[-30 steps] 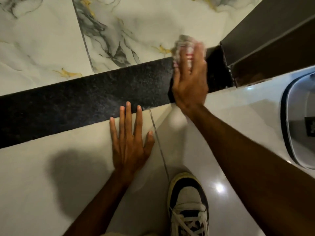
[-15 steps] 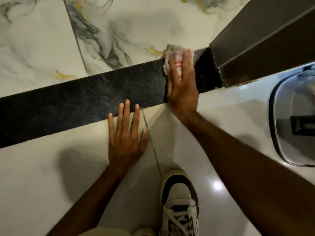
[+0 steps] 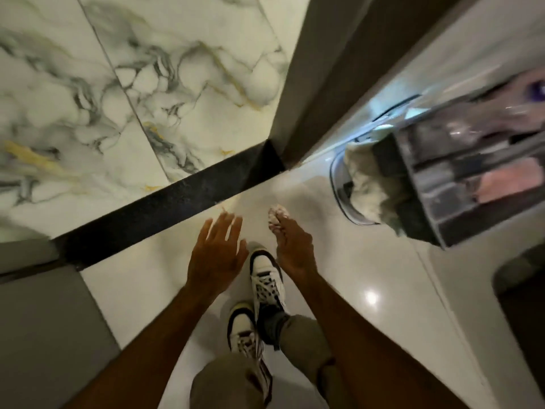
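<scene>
My right hand (image 3: pixel 295 249) holds a small crumpled white and pink cloth (image 3: pixel 277 218) in its fingertips, lifted above the white floor tile. My left hand (image 3: pixel 216 252) hovers beside it with fingers spread and straight, holding nothing. The black stone threshold strip (image 3: pixel 165 214) runs diagonally just beyond both hands, and neither hand touches it. The view is blurred by motion.
Marble-patterned tiles (image 3: pixel 147 93) lie beyond the strip. A dark door frame (image 3: pixel 321 84) stands at upper right. A clear drawer unit (image 3: pixel 472 178) and a white cloth (image 3: pixel 368 178) in a round bin sit at right. My two sneakers (image 3: pixel 265 278) stand on the glossy floor.
Both hands have lifted off the floor and pulled back from the black strip. The right hand has gathered the cloth into its fingertips. The view has risen and widened, showing both feet.
</scene>
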{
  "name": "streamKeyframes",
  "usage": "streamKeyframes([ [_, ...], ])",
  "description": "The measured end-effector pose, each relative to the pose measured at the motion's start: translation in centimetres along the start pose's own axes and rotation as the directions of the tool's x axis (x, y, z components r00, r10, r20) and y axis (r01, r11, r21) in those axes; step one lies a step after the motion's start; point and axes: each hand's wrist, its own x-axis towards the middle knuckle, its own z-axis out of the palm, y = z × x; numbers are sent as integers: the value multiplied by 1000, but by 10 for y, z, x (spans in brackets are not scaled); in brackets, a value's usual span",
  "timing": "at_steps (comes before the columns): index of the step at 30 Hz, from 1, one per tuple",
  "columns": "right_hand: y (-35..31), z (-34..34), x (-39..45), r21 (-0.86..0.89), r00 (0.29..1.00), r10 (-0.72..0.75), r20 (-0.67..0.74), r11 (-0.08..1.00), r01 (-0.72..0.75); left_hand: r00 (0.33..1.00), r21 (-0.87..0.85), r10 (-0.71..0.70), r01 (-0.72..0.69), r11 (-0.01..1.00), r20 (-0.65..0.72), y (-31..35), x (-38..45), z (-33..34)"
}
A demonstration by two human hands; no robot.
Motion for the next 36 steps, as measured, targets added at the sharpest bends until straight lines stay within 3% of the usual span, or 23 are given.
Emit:
streamKeyframes([
  [4, -25, -106, -86, 116, 994, 26, -109, 993, -13, 981, -33, 173, -171, 985, 89, 78, -28, -91],
  [8, -31, -210, -142, 226, 986, 43, -161, 974, -5, 921, -8, 386, -386, 922, 43, 160, -29, -154],
  [10, -31, -247, -150, 255, 985, 52, -162, 967, -9, 878, 15, 476, -477, 879, 40, 187, -19, -170],
  [12, -18, -287, -150, 332, 967, 132, -219, 942, -53, 841, 39, 528, -535, 844, 121, 223, 2, -179],
  [16, 24, -331, -120, 428, 865, 311, -393, 895, -127, 786, 139, 570, -609, 781, 240, 268, 55, -159],
  [23, 81, -333, -11, 587, 787, 496, -366, 780, -219, 765, 201, 529, -621, 758, 368, 300, 146, -75],
  [25, 87, -325, 19, 625, 777, 530, -341, 745, -233, 764, 223, 531, -626, 747, 366, 297, 163, -53],
  [29, 102, -296, 67, 635, 676, 655, -337, 688, -350, 775, 310, 546, -629, 713, 317, 279, 175, -15],
  [31, 114, -278, 85, 543, 713, 631, -306, 731, -413, 786, 348, 550, -618, 705, 282, 272, 176, 1],
  [36, 128, -264, 86, 535, 815, 545, -197, 756, -376, 790, 431, 580, -602, 672, 200, 267, 174, 19],
])
